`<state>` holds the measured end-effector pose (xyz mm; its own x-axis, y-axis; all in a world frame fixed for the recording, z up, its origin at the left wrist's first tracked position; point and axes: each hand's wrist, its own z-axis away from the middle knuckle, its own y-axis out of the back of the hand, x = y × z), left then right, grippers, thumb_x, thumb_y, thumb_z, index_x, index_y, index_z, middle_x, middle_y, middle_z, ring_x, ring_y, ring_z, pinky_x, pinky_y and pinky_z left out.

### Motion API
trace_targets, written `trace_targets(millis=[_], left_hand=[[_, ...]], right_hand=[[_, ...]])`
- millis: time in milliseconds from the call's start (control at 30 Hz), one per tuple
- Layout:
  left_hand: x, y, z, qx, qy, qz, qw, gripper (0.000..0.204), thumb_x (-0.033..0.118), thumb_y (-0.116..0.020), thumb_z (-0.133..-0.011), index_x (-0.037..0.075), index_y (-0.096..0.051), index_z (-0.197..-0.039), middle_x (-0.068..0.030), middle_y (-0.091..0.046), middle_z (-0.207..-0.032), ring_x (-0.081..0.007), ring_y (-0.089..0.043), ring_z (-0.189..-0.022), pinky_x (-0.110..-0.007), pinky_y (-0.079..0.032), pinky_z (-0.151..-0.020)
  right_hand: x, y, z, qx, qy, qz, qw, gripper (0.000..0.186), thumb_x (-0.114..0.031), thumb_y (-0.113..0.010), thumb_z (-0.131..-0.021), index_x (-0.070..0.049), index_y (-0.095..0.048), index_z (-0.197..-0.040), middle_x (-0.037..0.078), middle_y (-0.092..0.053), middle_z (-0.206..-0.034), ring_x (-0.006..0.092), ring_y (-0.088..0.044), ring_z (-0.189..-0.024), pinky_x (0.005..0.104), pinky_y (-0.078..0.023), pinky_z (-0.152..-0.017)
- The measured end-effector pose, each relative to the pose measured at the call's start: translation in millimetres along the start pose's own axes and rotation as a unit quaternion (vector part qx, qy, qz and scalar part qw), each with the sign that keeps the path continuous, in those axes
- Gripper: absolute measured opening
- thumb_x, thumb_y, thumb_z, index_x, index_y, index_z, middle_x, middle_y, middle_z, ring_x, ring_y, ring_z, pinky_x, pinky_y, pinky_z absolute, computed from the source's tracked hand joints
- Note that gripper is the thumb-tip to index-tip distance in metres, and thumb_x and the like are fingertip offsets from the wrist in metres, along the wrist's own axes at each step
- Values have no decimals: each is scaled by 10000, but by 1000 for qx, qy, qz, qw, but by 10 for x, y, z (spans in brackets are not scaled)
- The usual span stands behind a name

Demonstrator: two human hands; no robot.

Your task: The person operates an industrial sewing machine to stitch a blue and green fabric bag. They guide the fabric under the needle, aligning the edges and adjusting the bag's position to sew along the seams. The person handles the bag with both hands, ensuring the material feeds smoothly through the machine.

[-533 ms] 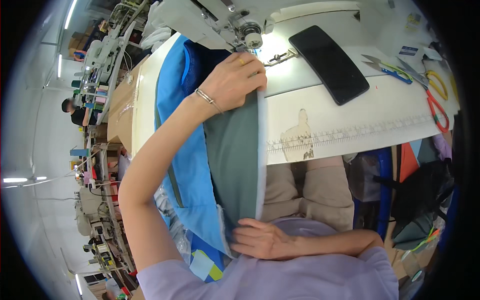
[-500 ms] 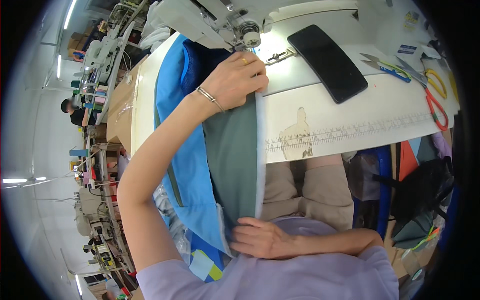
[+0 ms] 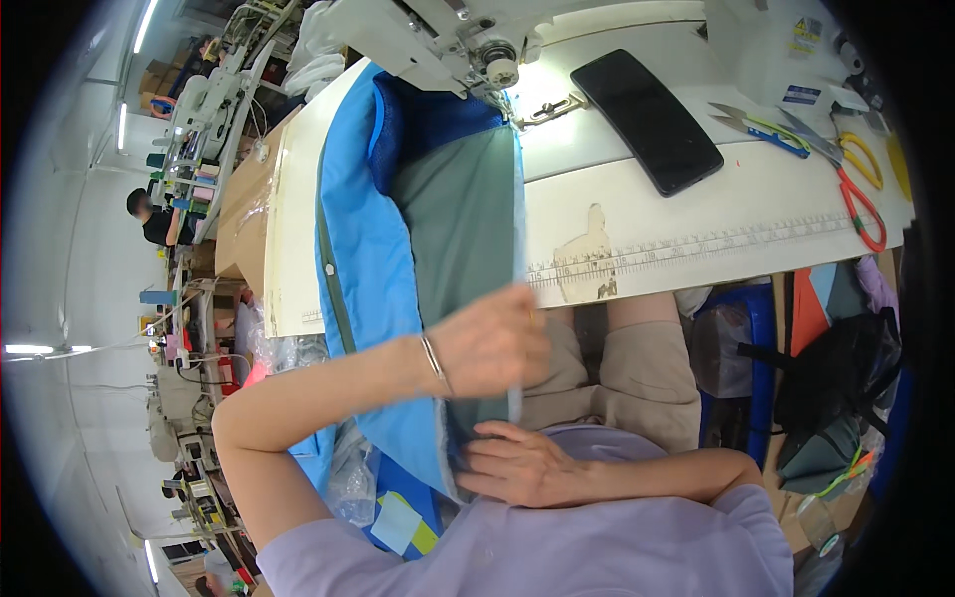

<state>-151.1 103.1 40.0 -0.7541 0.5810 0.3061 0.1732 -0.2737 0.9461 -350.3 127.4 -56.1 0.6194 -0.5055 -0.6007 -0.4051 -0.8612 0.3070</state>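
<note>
A long piece of blue and grey-green fabric runs from under the sewing machine down over the table's front edge to my lap. Its far end lies at the presser foot, with dark blue mesh beside it. My left hand, wearing a bracelet and a ring, is over the fabric's right edge near the table front. Motion smears its curled fingers, so a grip cannot be made out. Lower down, my right hand has its bent fingers on the fabric's near end, holding it against my body.
Right of the machine lies a black phone beside a metal guide. Blue-handled scissors and red-handled scissors lie farther right. A printed ruler follows the table edge. A black bag sits below right; a person works far left.
My left hand has left the spot by the presser foot and moved down along the fabric's right edge toward me. My right hand stays almost where it was.
</note>
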Motion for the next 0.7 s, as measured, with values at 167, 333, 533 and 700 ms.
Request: trace_targets(millis=[167,333,533,700], left_hand=[[212,-206,23,104,-34,72,991,138,193,-662,-676,143,-615,-796,-36,-590,-853,-259,-642,-913,-402,-523,-877],[-717,349,-115,187,51,-163,967,209,21,-663,-700,132,-643,-875,-31,-642,-977,-273,-628,-1012,-400,-525,-918],[-1197,439,-157,116,-9,-229,967,174,22,-688,-712,99,-588,-833,-31,-590,-918,-258,-594,-994,-378,-512,-971],[-1145,402,-133,69,-30,-213,974,149,58,-693,-689,101,-582,-779,-26,-575,-856,-262,-592,-966,-382,-503,-986]], right_hand=[[-14,-57,114,-2,-27,-6,1000,323,-121,-669,-785,-50,-697,-1099,124,-691,-1072,257,-660,-1123,464,-481,-1104],[-25,9,19,-5,-20,-3,1000,308,-105,-677,-792,-50,-704,-1094,131,-688,-1066,258,-666,-1087,490,-494,-1104],[-53,37,-15,-6,-8,10,1000,304,-99,-670,-803,-49,-705,-1101,127,-685,-1049,256,-662,-1077,493,-505,-1091],[-53,28,-12,-5,-4,7,1000,315,-109,-669,-805,-47,-702,-1112,126,-682,-1054,256,-656,-1079,494,-497,-1099]])
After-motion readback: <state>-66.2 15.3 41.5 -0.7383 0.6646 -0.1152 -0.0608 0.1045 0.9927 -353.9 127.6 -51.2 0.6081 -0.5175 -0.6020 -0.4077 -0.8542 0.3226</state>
